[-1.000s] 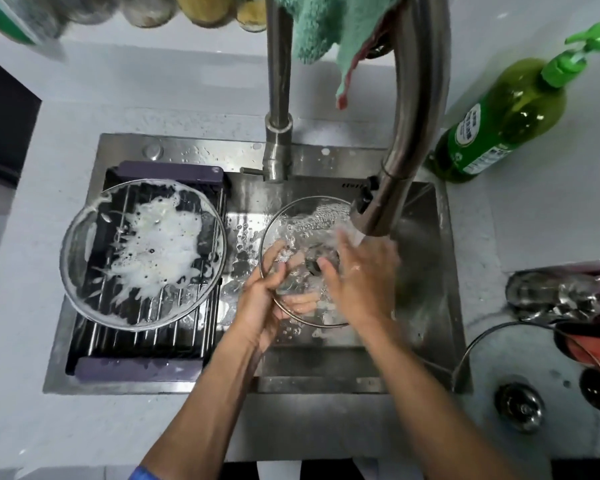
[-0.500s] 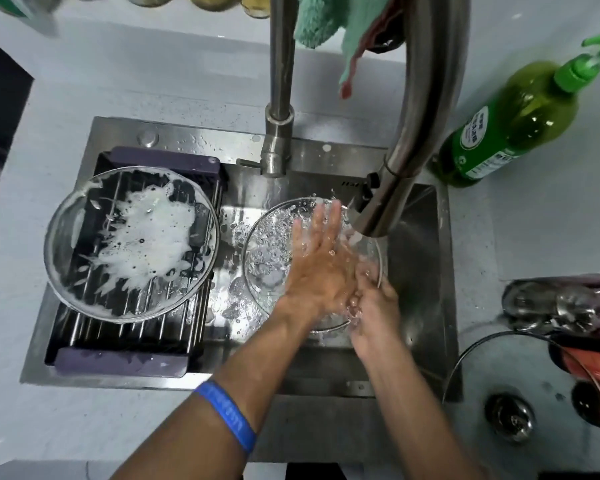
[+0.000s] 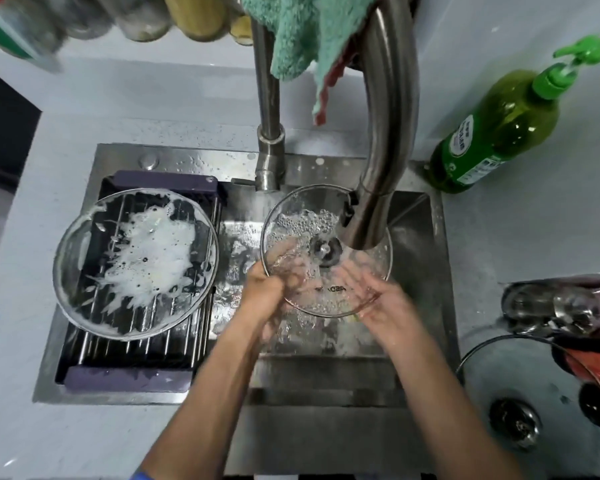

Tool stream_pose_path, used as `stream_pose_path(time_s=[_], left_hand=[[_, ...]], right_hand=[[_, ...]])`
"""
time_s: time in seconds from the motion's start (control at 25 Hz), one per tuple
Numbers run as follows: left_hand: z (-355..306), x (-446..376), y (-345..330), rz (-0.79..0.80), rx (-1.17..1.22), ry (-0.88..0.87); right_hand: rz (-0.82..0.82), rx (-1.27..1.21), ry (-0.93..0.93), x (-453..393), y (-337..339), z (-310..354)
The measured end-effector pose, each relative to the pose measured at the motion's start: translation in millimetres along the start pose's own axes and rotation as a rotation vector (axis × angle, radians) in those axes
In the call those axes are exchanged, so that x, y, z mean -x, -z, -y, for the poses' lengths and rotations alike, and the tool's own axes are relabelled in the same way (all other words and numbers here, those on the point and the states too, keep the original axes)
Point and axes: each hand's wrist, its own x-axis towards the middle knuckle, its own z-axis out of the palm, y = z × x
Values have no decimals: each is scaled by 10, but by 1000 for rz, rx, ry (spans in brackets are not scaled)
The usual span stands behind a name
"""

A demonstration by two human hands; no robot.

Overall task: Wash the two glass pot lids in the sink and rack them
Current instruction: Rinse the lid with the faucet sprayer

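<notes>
A small glass pot lid (image 3: 302, 220) is held tilted over the sink (image 3: 416, 244), right under the faucet spout (image 3: 385, 133), wet and bubbly, with its dark knob in the middle. My left hand (image 3: 265, 296) grips its left rim with curled fingers. My right hand (image 3: 387, 304) lies under the lower right rim, its fingers showing straight through the glass. A larger glass lid (image 3: 136, 258), smeared with white foam, rests flat on the drying rack (image 3: 129, 379) over the sink's left half.
A green soap bottle (image 3: 499, 133) stands on the counter at the back right. A teal cloth (image 3: 298, 36) hangs over the faucet. On the right counter lie another glass lid's rim (image 3: 482, 351), a sink strainer (image 3: 515, 422) and metal pieces.
My left hand left the top of the small lid and now grips its left rim. My right hand shifted under the lower right edge, and the lid tilted up.
</notes>
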Motion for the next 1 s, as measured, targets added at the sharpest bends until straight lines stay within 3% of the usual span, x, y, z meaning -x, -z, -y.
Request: stream_pose_path(time_s=[0.16, 0.28, 0.48, 0.6, 0.64, 0.88, 0.92, 1.0], left_hand=[[-42, 73, 27, -113, -9, -152], [-173, 44, 98, -50, -115, -73], [-187, 76, 323, 162, -94, 122], [15, -42, 242, 6, 445, 131], [56, -67, 202, -3, 519, 138], [-49, -481, 70, -169, -202, 32], [-51, -515, 43, -208, -234, 49], [79, -431, -58, -235, -49, 45]], right_hand=[[33, 111, -48, -11, -129, -34], [-65, 317, -126, -77, -188, 23], [-84, 289, -159, -18, -241, 51], [-159, 487, 77, -11, -240, 185], [-153, 484, 124, 36, -229, 239], [-37, 503, 287, 359, -24, 329], [-37, 462, 319, 359, -12, 336], [-50, 283, 288, 347, -1, 269]])
